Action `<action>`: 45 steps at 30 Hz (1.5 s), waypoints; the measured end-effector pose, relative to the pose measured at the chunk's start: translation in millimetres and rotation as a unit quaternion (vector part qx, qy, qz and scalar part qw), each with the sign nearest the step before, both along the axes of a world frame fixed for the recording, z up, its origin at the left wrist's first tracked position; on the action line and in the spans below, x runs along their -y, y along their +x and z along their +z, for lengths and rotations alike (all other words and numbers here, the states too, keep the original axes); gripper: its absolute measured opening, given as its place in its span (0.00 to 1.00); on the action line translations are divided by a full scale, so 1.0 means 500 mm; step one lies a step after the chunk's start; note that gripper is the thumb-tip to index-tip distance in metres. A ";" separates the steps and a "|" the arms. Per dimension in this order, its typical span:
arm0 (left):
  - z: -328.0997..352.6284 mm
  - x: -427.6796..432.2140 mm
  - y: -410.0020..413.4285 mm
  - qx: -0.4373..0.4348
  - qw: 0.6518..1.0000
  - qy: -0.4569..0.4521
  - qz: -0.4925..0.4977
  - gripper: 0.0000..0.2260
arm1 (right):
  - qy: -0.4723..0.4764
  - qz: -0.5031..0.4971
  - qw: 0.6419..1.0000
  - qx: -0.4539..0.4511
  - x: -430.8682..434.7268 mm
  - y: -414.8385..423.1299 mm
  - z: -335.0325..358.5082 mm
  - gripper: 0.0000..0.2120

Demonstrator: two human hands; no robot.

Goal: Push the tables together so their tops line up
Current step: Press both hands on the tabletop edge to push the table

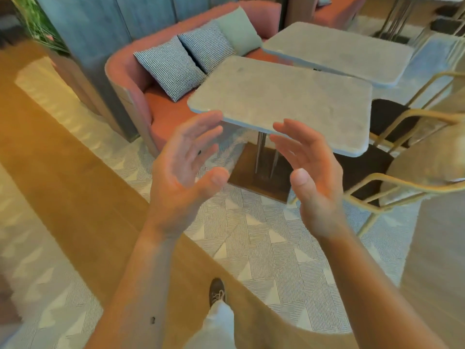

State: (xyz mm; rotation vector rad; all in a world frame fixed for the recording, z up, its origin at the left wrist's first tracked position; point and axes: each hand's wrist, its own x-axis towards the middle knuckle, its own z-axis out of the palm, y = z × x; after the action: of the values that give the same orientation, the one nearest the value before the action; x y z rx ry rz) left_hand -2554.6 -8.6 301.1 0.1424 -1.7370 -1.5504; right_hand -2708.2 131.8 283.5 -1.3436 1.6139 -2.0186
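Both the left hand [186, 170] and right hand [312, 177] hang wide open, palms inward, before the near table [284, 99], its long axis running left-right, parallel to the far table [339, 49] beyond a gap

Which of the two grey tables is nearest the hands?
The near table, its front edge just ahead of the left hand and right hand. The far table stands beyond a gap.

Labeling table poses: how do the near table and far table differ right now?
The near table sits just ahead of the open left hand and right hand; the far table stands beyond it, across a gap. The near table's base shows; the far table's is hidden. Both have grey rectangular tops with rounded corners.
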 end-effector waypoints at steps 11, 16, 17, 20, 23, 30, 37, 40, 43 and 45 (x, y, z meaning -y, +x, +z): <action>0.042 0.346 -0.251 -0.012 0.997 0.035 -0.065 0.33 | -0.008 -0.079 0.997 -0.010 0.330 -0.161 0.013 0.41; 0.031 0.413 -0.358 -0.028 0.992 0.064 -0.102 0.32 | 0.004 -0.113 0.994 -0.010 0.393 -0.242 -0.003 0.41; 0.024 0.428 -0.383 -0.030 0.992 0.066 -0.108 0.31 | 0.007 -0.120 0.993 -0.008 0.409 -0.263 -0.011 0.41; 0.007 0.475 -0.455 -0.033 0.991 0.069 -0.112 0.28 | 0.002 -0.135 0.991 -0.003 0.456 -0.327 -0.036 0.41; -0.008 0.530 -0.528 -0.005 0.992 0.073 -0.102 0.28 | 0.000 -0.139 0.990 0.015 0.519 -0.393 -0.058 0.40; -0.105 0.667 -0.648 0.086 0.993 0.055 -0.064 0.21 | 0.038 -0.136 0.989 0.041 0.663 -0.519 -0.136 0.39; -0.288 0.787 -0.748 0.153 0.981 0.076 -0.086 0.17 | 0.095 -0.192 0.975 0.061 0.766 -0.603 -0.294 0.36; -0.401 0.837 -0.793 0.169 0.978 0.080 -0.091 0.15 | 0.124 -0.227 0.964 0.062 0.797 -0.635 -0.399 0.36; -0.514 0.869 -0.827 0.180 0.976 0.075 -0.092 0.12 | 0.161 -0.265 0.950 0.042 0.810 -0.666 -0.503 0.32; -0.581 0.879 -0.852 0.193 0.975 0.079 -0.073 0.13 | 0.218 -0.291 0.932 0.019 0.812 -0.689 -0.561 0.30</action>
State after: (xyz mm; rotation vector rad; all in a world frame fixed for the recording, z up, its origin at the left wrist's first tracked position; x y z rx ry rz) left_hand -2980.5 -448.3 10.6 0.4289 -1.9525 -1.8646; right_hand -3052.6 -274.0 3.2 -0.7122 2.4676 -1.7521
